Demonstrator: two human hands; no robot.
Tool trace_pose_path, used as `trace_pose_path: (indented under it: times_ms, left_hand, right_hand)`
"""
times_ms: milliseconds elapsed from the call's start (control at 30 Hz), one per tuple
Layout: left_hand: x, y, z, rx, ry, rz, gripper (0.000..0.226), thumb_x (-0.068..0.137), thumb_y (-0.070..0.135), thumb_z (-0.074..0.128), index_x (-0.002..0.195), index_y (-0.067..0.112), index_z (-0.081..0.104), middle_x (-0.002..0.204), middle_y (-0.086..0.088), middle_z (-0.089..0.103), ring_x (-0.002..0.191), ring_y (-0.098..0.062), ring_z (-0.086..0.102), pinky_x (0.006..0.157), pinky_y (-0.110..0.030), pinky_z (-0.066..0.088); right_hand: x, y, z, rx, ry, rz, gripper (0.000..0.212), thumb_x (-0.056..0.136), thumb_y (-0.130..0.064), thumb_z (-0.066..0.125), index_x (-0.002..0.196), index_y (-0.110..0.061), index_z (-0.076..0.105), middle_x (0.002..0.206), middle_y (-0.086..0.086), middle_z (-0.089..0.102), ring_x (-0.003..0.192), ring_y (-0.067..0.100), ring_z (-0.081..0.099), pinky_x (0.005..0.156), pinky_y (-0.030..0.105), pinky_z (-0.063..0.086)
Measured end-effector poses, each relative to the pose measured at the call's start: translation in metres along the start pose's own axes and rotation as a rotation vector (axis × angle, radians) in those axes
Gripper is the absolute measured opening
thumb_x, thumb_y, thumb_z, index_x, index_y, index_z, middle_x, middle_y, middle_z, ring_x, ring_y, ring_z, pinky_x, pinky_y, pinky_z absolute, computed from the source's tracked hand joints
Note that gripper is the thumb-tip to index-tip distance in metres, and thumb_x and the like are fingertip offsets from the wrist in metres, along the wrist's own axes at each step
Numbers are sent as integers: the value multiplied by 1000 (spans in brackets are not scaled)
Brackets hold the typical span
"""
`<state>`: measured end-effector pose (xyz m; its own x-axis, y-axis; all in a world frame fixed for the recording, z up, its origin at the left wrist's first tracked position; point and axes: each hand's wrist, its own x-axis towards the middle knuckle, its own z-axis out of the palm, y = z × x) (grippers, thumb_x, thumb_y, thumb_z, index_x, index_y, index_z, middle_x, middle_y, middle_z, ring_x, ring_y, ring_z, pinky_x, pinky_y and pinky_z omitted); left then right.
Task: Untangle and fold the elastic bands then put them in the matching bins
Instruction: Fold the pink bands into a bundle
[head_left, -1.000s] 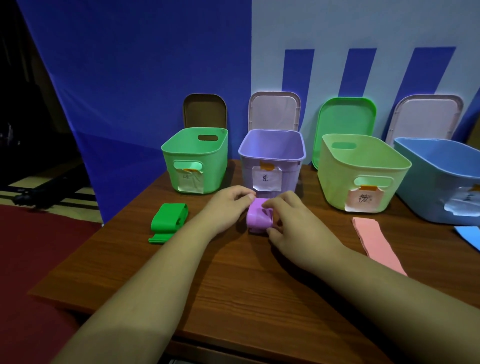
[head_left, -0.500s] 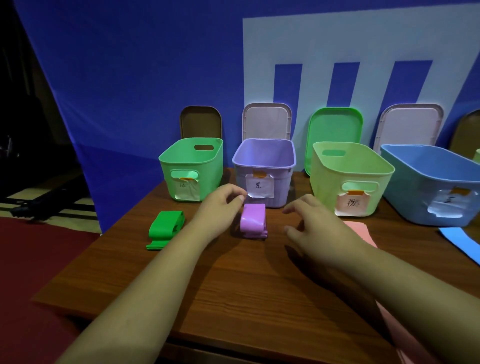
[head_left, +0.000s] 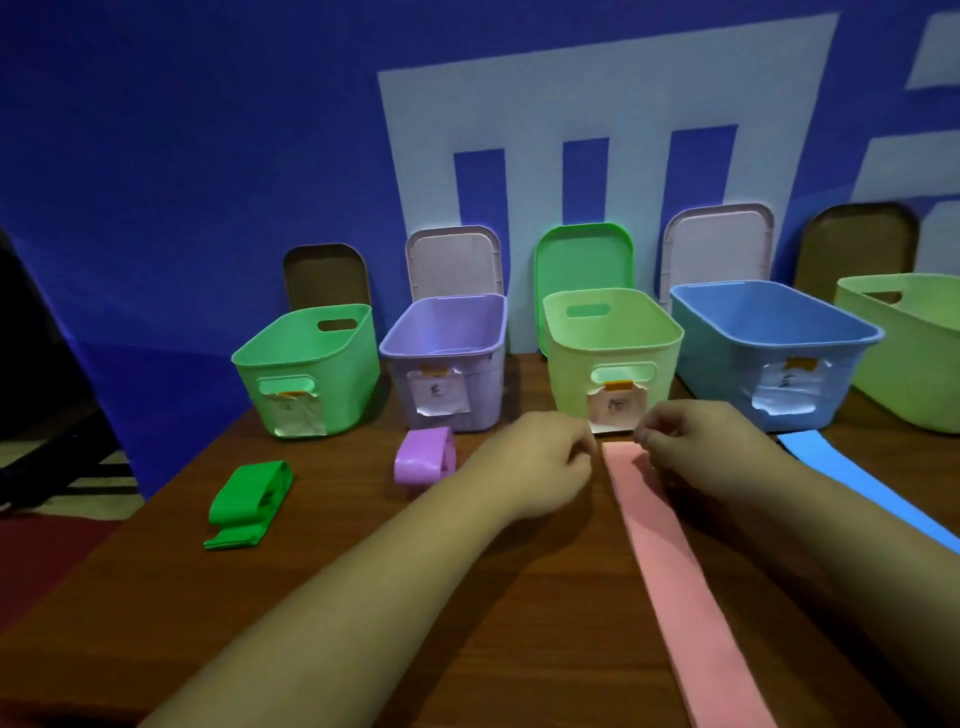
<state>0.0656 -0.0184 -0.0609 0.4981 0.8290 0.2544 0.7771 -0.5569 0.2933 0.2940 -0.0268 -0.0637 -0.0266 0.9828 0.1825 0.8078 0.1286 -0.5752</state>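
While both hands sit at the far end of the pink band (head_left: 670, 551), we note that it lies flat and fully extended on the tabletop (head_left: 467, 623), running from just before the pale green bin (head_left: 613, 338) back toward us. Our left hand (head_left: 540, 467) is curled, fingertips at the band's left corner; our right hand (head_left: 706, 447) pinches at the right corner. Whether either grip has actually closed on the edge, we cannot tell.

We judge the band light, thin, limp and stretchy, with a matte face likely to cling to the wood. It is best taken by both end corners and laid over itself.

The green band (head_left: 249, 499) and purple band (head_left: 423, 457) rest folded in soft loops before the smooth plastic green bin (head_left: 311, 364) and purple bin (head_left: 447, 353). A blue band (head_left: 831, 467) lies flat near the blue bin (head_left: 769, 332).
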Motion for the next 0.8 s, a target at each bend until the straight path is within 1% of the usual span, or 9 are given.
trace_pose_path:
  times_ms: [100, 200, 300, 333, 400, 500, 600, 733, 800]
  left_hand:
    - [23, 12, 26, -18, -6, -163, 24, 99, 39, 58, 114, 26, 73, 112, -3, 71, 106, -28, 66, 89, -42, 58]
    - [38, 13, 47, -9, -27, -272, 41, 98, 57, 59, 120, 24, 70, 115, -2, 70, 106, -27, 66, 90, -43, 58]
    - [46, 9, 57, 36, -16, -270, 46, 97, 61, 59, 124, 26, 70, 122, 0, 70, 112, -26, 66, 93, -42, 57]
    - [47, 7, 58, 32, -11, -267, 44, 96, 59, 60, 125, 28, 69, 119, 1, 70, 110, -25, 66, 91, -40, 57]
    - [50, 3, 60, -3, -2, -260, 39, 95, 57, 63, 125, 33, 69, 105, 7, 67, 104, -22, 66, 81, -35, 53]
    - [50, -3, 62, -95, 28, -270, 33, 91, 54, 69, 118, 37, 69, 88, 13, 59, 89, -16, 62, 69, -32, 42]
    - [50, -4, 65, -198, 61, -264, 24, 87, 46, 76, 108, 36, 67, 85, 13, 62, 81, -9, 60, 67, -32, 44]
    - [50, 0, 66, -296, 92, -217, 23, 86, 30, 80, 101, 33, 63, 82, 10, 60, 75, -4, 55, 63, -29, 38]
    - [49, 0, 65, -316, 105, -197, 27, 85, 27, 83, 101, 33, 61, 83, 10, 58, 75, -4, 54, 63, -27, 37]
  right_hand:
    - [5, 27, 15, 4, -16, 15, 7, 99, -28, 69, 100, -33, 74, 102, -10, 75, 86, -1, 65, 71, 21, 45]
    - [9, 40, 22, 41, 13, 9, 19, 98, -26, 68, 114, -35, 70, 109, -9, 68, 91, 1, 62, 74, 19, 44]
    - [15, 44, 25, 8, 3, -3, 32, 99, -30, 67, 131, -31, 67, 106, -11, 61, 91, 3, 62, 76, 21, 45]
    - [16, 45, 26, -28, -19, -9, 38, 99, -33, 67, 137, -31, 65, 106, -12, 58, 91, 2, 60, 77, 22, 45]
    - [20, 45, 26, -83, -51, -14, 46, 100, -38, 66, 145, -33, 60, 105, -14, 53, 90, 2, 58, 79, 25, 45]
    - [25, 42, 25, -141, -75, -28, 45, 100, -44, 62, 145, -39, 59, 103, -14, 48, 92, 8, 59, 85, 32, 52]
    - [24, 41, 24, -163, -77, -47, 38, 101, -46, 60, 139, -43, 62, 102, -15, 47, 91, 8, 60, 89, 36, 55]
    - [25, 43, 25, -146, -63, -57, 28, 100, -42, 65, 127, -39, 67, 102, -13, 47, 90, 8, 59, 87, 34, 53]
    - [25, 44, 25, -109, -36, -69, 22, 98, -38, 69, 120, -36, 70, 103, -10, 49, 89, 6, 59, 83, 29, 49]
